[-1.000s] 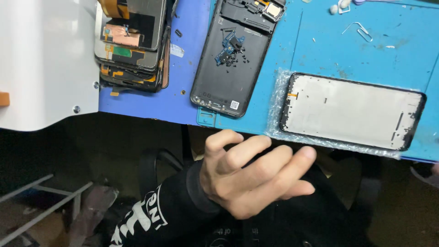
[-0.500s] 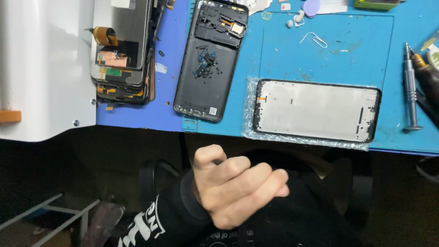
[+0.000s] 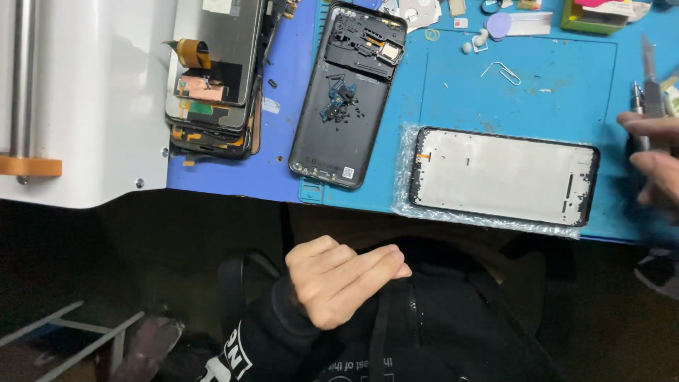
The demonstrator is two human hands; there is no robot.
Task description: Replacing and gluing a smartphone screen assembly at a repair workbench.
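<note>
Now the right hand [image 3: 654,159] shows at the right edge of the view, where half a second ago only tools lay on the mat; its fingers are closed around a slim metal tool [image 3: 649,78], a blade or scalpel by its look, with the tip pointing up and away. It is a tool being taken up, while the phone parts lie untouched. Beside that hand, just to its left, lies the white phone frame [image 3: 503,175], flat on a sheet of clear film at the near edge of the blue work mat [image 3: 523,92]; the fingertips are near the frame's right end but not touching it.

Further left rests the open dark phone body [image 3: 348,99], back side up, with small loose screws and parts gathered on it. Beyond it, a stack of screen assemblies [image 3: 212,78] sits partly over the white machine housing [image 3: 92,99].

The left hand [image 3: 339,279] hangs below the table edge, well apart from all of this, loosely curled in front of the black garment and gripping nothing; compared with a second ago it looks more relaxed and lower, with the fingers drawn together.
</note>
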